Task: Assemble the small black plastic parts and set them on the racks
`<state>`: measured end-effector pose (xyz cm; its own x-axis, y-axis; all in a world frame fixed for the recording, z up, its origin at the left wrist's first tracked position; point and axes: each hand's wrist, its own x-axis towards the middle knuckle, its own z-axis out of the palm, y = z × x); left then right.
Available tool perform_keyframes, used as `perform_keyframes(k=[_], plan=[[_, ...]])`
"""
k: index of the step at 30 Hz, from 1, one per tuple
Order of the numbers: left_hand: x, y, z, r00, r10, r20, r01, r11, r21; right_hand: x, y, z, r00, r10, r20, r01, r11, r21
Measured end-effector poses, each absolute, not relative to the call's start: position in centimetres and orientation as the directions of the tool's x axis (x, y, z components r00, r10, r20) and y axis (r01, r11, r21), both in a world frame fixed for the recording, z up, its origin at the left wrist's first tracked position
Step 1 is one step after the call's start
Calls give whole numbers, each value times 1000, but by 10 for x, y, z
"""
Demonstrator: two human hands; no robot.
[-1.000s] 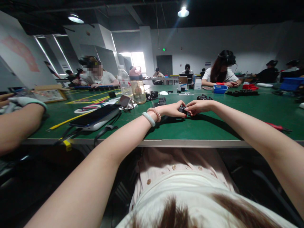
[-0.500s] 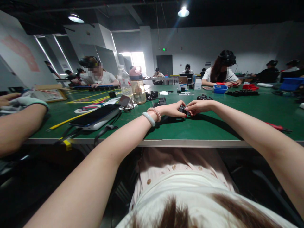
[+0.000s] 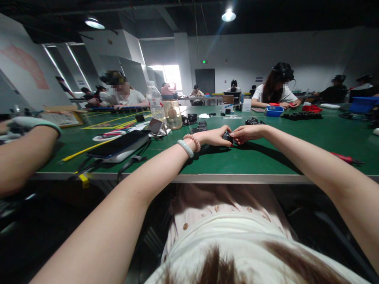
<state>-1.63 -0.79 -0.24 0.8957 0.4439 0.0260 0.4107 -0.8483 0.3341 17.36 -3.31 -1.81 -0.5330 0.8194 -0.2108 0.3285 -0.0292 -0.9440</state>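
Both of my arms reach out over the green table [image 3: 266, 157]. My left hand [image 3: 213, 137] and my right hand [image 3: 246, 133] meet at a small black part [image 3: 227, 137] that rests on the table. Fingers of both hands are closed around it, left from the left side, right from the right side. Most of the part is hidden by my fingers. Two bracelets [image 3: 189, 145] sit on my left wrist.
A dark flat device with cables [image 3: 120, 145] lies to the left, near a glass jar [image 3: 172, 113] and a bottle [image 3: 154, 103]. Red-handled pliers [image 3: 345, 158] lie at the right. A gloved co-worker's arm [image 3: 23, 146] rests at far left. Other people sit across the table.
My hands stay on the black part with almost no movement. The co-worker's gloved hand at the far left has shifted slightly.
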Motion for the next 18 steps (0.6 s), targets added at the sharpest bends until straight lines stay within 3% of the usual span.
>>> perform_keyframes(k=[18], plan=[[-16, -9, -2, 896, 444, 27, 410, -848, 336, 176, -32, -19, -545, 817, -190, 357, 21, -934]])
